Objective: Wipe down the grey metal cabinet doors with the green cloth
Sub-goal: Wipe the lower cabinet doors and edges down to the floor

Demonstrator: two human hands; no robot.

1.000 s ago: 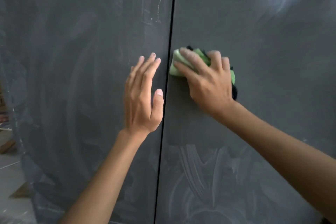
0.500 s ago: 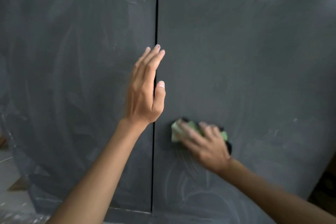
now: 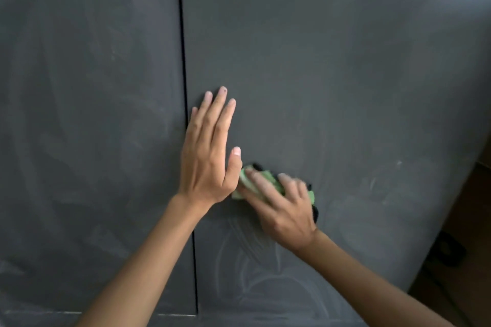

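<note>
Two grey metal cabinet doors fill the view, the left door [image 3: 87, 127] and the right door [image 3: 345, 74], with a dark vertical gap [image 3: 183, 61] between them. My left hand [image 3: 208, 151] lies flat on the right door just beside the gap, fingers straight and pointing up. My right hand [image 3: 281, 204] holds the wadded green cloth [image 3: 245, 183] against the right door, fingers bent over it, right below my left thumb. The cloth shows green at the fingertips and at the hand's right side, with a black part there. My right hand is motion-blurred.
Pale wipe streaks [image 3: 247, 255] curve across the lower right door. The doors' bottom edge [image 3: 175, 314] runs along the lower frame. At the far right, past the cabinet's side, is a dark floor [image 3: 467, 220] with a dark object [image 3: 449, 249] on it.
My right hand swept the cloth down the right door from level with my left fingertips to below my left thumb. My left hand shifted from the left door's edge onto the right door.
</note>
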